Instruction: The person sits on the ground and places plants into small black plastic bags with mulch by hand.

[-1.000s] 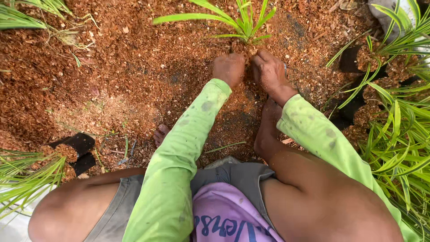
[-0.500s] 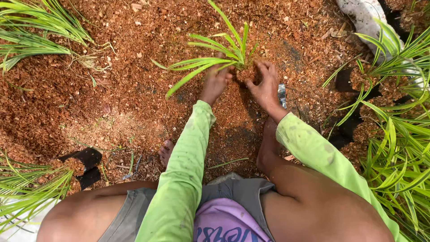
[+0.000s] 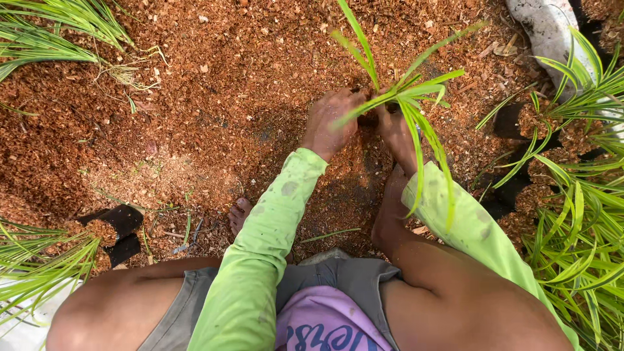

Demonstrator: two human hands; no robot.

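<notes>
A small green seedling (image 3: 403, 97) with long narrow leaves stands in reddish-brown coarse soil (image 3: 214, 97). My left hand (image 3: 333, 123) and my right hand (image 3: 398, 133) are cupped around its base, one on each side, fingers in the soil. The leaves arch over my right hand and partly hide it. Both arms wear bright green sleeves. I squat with bare knees on either side.
Seedlings in black nursery bags (image 3: 114, 231) lie at the lower left. Many more bagged seedlings (image 3: 565, 188) crowd the right side. A white sack (image 3: 543, 26) lies at the top right. Another grassy plant (image 3: 45, 32) is at the top left. A bare foot (image 3: 239, 214) rests near the middle.
The seedling's leaves have swung from leaning left to leaning right and toward me. Both hands have shifted around its base and stay pressed against it.
</notes>
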